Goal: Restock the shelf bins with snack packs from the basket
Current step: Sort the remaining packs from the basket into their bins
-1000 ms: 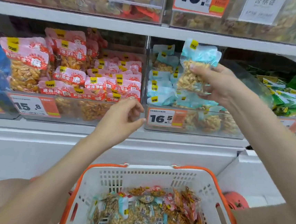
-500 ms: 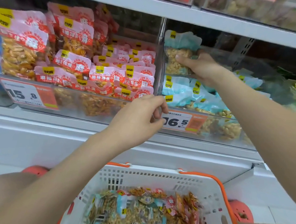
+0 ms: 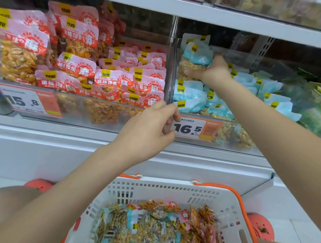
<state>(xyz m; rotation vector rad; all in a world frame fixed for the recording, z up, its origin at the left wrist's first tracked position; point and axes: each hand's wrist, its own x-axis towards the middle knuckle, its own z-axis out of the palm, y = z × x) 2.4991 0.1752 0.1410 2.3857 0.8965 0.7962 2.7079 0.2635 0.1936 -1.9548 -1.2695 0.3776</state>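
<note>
Now the blue pack goes to the back of the bin

Since a second ago the right hand (image 3: 212, 69), clamped on a blue snack pack (image 3: 195, 61), has carried it deep into the blue bin (image 3: 230, 145), so one pack is nearly placed. Just left of that bin, the left hand (image 3: 149, 130) hovers with loosely curled fingers, holding nothing. Below it, the basket (image 3: 168, 192) holds many packs. Piled blue packs (image 3: 189, 96) crowd the bin's front.

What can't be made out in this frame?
- Head view: right hand fingers, hidden behind the blue pack it holds.
- Small print on the 16.5 price tag: too small; left hand covers its edge.
- Blue bin rear: dark, under the shelf.
</note>
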